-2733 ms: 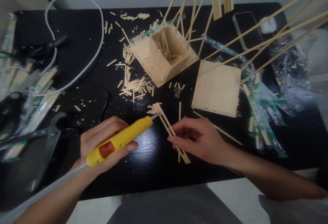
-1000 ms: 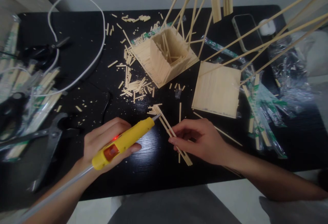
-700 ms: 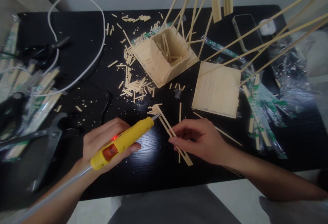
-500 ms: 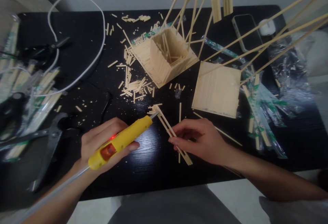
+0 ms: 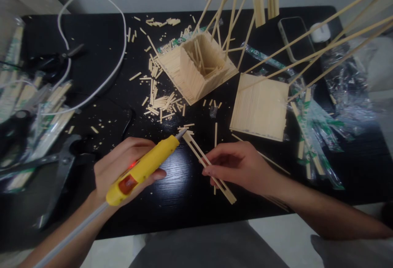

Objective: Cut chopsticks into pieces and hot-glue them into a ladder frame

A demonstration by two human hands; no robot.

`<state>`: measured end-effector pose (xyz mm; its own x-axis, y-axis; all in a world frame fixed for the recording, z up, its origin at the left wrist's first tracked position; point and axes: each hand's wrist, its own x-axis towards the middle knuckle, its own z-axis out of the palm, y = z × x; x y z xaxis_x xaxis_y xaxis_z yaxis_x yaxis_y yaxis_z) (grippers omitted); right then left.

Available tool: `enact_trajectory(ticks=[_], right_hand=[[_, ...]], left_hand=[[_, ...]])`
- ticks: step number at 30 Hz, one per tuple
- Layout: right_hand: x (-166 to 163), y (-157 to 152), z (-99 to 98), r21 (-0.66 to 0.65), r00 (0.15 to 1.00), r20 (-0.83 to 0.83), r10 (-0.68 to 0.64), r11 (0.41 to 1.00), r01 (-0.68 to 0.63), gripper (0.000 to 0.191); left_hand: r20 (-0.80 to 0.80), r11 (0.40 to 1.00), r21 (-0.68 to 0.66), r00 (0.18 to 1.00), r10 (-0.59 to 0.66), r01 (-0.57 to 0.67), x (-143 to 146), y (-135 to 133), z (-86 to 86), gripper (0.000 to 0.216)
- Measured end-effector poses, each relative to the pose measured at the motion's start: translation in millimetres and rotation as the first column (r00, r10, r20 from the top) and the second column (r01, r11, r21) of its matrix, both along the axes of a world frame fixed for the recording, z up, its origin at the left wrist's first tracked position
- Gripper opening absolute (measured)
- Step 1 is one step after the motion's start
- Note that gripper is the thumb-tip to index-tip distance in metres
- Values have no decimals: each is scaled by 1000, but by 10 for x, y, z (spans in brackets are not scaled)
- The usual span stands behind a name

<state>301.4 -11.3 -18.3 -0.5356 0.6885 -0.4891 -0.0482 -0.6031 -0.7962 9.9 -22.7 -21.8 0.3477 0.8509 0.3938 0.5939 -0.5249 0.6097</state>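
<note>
My left hand [image 5: 123, 165] is wrapped round a yellow glue gun [image 5: 147, 167] with a red light on its side and a glue stick out of its back end. The metal nozzle points up and right, at the far end of a narrow frame of wooden sticks [image 5: 198, 153]. Between thumb and fingers, my right hand [image 5: 236, 163] grips that stick frame near its middle; it slants toward me, two long sticks joined at the ends. Whether the nozzle touches the wood I cannot tell. Beneath the frame lies a loose stick [image 5: 215, 133].
Beyond my hands stand a stick-built box on a base [image 5: 199, 69] and a flat stick panel [image 5: 260, 106]. Cut stick pieces [image 5: 164, 102] are scattered left of the box. Long sticks jut in from upper right. Pliers [image 5: 64, 161], a white cable [image 5: 124, 34] and a phone [image 5: 296, 39] lie around.
The glue gun's nozzle has shifted slightly left and up to the frame's far end. My right hand's stick frame has slid a little, its near end now lower and further right.
</note>
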Motion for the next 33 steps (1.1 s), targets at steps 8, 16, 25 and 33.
enact_trajectory(ticks=[8, 16, 25, 33], right_hand=[[3, 39, 21, -166, 988, -149, -40, 986, 14, 24], [-2, 64, 30, -155, 990, -138, -36, 988, 15, 25], [16, 66, 23, -162, 987, -155, -50, 986, 24, 20], [6, 63, -3, -195, 980, -185, -68, 980, 32, 20]], left_hand=[[-97, 995, 44, 991, -88, 93, 123, 57, 77, 25], [-80, 997, 61, 996, -41, 46, 99, 36, 37, 22], [-130, 999, 37, 991, -15, 20, 5, 13, -56, 24], [-90, 998, 28, 995, -53, 56, 86, -24, -46, 24]])
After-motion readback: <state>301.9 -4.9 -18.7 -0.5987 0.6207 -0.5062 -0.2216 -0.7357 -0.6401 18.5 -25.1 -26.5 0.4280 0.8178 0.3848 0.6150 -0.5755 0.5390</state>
